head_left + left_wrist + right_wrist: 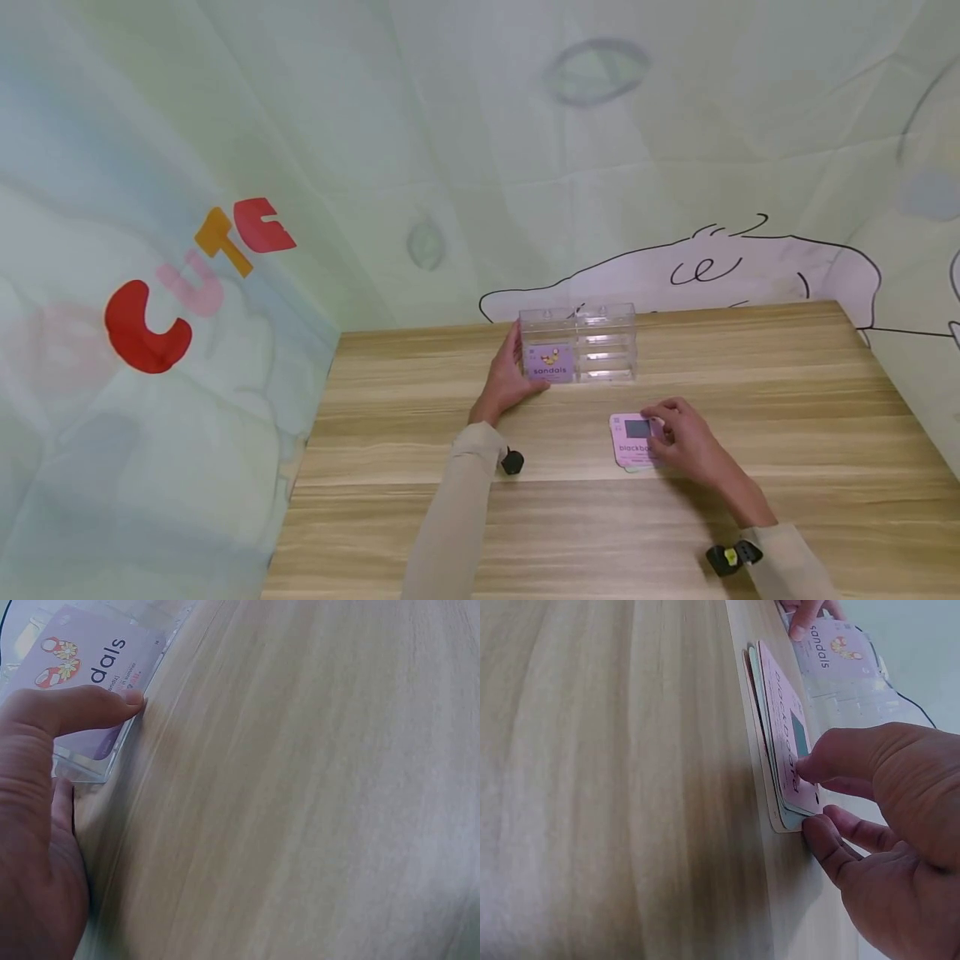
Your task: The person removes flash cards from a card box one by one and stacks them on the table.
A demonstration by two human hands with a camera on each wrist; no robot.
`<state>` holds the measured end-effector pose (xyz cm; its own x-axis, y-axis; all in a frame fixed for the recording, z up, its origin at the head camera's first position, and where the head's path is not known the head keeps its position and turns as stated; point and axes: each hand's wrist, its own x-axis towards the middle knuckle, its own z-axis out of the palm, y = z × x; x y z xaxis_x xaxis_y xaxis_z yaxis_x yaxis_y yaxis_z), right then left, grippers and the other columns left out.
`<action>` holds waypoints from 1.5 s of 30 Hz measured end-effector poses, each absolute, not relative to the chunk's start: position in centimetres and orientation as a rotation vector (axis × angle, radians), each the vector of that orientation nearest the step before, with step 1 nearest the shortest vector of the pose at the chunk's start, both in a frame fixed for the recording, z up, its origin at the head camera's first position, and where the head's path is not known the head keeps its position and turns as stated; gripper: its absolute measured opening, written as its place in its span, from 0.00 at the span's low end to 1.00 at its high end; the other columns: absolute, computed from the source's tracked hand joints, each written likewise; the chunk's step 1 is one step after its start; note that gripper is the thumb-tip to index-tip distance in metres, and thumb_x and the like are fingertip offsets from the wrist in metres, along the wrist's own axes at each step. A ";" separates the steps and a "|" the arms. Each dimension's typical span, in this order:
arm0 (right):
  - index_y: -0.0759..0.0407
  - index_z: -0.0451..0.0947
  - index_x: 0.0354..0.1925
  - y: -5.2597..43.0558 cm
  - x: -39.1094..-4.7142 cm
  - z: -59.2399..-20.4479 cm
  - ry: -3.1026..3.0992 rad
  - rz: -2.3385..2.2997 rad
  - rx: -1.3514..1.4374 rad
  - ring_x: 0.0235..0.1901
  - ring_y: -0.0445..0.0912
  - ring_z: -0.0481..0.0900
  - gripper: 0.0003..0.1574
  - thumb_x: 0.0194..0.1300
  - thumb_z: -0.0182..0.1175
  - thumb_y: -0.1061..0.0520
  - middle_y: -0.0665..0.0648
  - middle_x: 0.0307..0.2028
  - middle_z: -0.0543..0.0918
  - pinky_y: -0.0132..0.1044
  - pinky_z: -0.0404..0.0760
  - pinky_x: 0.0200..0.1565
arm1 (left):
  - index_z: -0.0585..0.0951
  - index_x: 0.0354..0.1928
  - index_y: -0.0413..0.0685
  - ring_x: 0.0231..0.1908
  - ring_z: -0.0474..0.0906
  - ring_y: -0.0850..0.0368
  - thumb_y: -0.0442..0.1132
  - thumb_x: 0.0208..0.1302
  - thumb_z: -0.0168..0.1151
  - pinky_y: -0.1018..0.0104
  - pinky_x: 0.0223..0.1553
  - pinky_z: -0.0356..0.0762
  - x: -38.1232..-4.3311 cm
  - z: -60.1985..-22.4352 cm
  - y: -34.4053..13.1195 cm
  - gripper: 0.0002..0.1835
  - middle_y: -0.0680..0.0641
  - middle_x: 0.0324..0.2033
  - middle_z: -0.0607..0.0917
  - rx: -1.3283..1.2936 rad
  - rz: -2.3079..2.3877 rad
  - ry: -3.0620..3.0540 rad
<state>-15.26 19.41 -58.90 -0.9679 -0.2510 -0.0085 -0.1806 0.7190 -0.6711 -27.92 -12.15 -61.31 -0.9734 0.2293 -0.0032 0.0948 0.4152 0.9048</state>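
A clear plastic organizer (605,342) with stacked compartments in two columns stands near the table's back edge. In its lower left part sits a purple "sandals" flashcard (551,364), picture facing out. My left hand (507,383) grips the organizer's left side, its thumb (97,707) across the front over the card. To the right and nearer me lies a small stack of flashcards, a pink "blackboard" flashcard (630,446) on top. My right hand (688,442) pinches this top card at its right side, thumb on its face, other fingers at the edge. A pale green card (793,817) shows beneath.
The organizer and cards stand on a wood-grain table (390,450). Behind it hangs a printed cloth backdrop (450,167), with coloured letters at the left. A black wrist device (512,462) is on the left wrist and another (731,558) on the right.
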 end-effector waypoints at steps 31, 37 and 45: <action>0.67 0.70 0.70 18.7 -17.2 -55.8 2.912 -0.957 -0.521 0.52 0.63 0.78 0.38 0.64 0.69 0.64 0.72 0.58 0.76 0.62 0.83 0.52 | 0.45 0.84 0.59 0.77 0.58 0.53 0.29 0.46 0.84 0.65 0.75 0.59 -27.7 -61.5 -12.4 0.70 0.49 0.80 0.58 0.316 1.660 2.519; 0.66 0.72 0.69 17.9 -18.3 -55.3 2.920 -1.030 -0.574 0.52 0.64 0.79 0.35 0.65 0.69 0.64 0.70 0.59 0.76 0.60 0.85 0.51 | 0.45 0.84 0.60 0.77 0.59 0.53 0.30 0.46 0.84 0.64 0.75 0.59 -27.8 -61.5 -12.3 0.70 0.49 0.80 0.59 0.320 1.646 2.530; 0.66 0.76 0.64 15.9 -20.1 -55.4 2.874 -1.214 -0.637 0.56 0.64 0.77 0.28 0.67 0.68 0.64 0.67 0.61 0.75 0.59 0.86 0.50 | 0.45 0.84 0.60 0.77 0.59 0.53 0.30 0.46 0.84 0.66 0.75 0.59 -27.9 -61.4 -12.3 0.70 0.50 0.80 0.58 0.311 1.645 2.528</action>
